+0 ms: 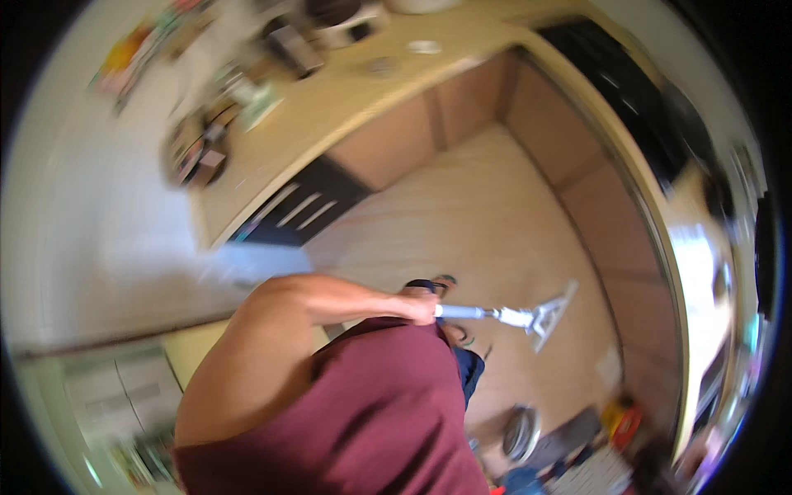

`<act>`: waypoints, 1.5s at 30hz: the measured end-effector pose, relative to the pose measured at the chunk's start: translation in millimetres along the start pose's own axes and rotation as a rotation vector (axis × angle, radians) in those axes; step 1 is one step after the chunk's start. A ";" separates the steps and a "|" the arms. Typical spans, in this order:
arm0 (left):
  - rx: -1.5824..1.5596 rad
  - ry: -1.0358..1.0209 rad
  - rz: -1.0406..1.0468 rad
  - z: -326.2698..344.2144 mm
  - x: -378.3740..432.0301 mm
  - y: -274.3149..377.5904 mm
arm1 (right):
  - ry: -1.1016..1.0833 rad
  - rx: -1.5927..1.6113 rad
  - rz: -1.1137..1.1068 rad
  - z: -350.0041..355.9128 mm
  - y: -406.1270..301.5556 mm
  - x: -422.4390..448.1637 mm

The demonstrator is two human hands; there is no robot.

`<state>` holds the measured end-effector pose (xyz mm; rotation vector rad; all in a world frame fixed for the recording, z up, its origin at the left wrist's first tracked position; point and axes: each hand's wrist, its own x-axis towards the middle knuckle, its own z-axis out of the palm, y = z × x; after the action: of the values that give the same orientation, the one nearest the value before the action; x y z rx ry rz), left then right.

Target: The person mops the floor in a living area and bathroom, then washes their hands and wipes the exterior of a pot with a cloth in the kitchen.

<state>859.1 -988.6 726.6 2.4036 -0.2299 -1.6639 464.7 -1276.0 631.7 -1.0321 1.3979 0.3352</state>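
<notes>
My left hand (423, 307) is closed around the pole of a long-handled floor mop (461, 311), close to my maroon shirt. From the hand the grey-blue and white pole runs right to a wide, flat head (549, 318), which appears to rest on the tan floor (482, 210). Motion blur hides whether the head is a pad or a squeegee blade. My right hand is out of view. My feet, in dark-strapped sandals (444, 283), stand just beyond the shirt's hem.
A yellowish counter (334, 102) with brown cabinets (390, 142) bends around the floor. Dark drawers (303, 201) are at its near end. A black cooktop (619, 93) lies on the right-hand run. A round metal-rimmed object (521, 433) and a red-yellow package (620, 421) sit at lower right.
</notes>
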 end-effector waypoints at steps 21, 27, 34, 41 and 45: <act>0.503 -0.095 0.146 60.9 123.1 463.5 | 0.464 0.907 0.187 -176.1 44.4 82.1; 0.709 -0.139 0.340 75.2 169.2 613.4 | 0.456 0.968 0.372 -195.3 9.0 121.7; 0.775 -0.287 0.438 114.0 228.5 787.7 | 0.608 1.317 0.314 -230.7 -41.0 142.9; 0.847 -0.337 0.528 201.8 249.3 944.2 | 0.632 1.465 0.435 -267.9 -100.7 155.6; 0.883 -0.357 0.502 275.5 241.1 1017.9 | 0.635 1.605 0.489 -306.1 -100.2 181.8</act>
<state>676.3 -2053.7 677.4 2.1618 -1.7748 -1.9418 380.1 -1627.4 553.5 0.6043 1.8182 -0.7840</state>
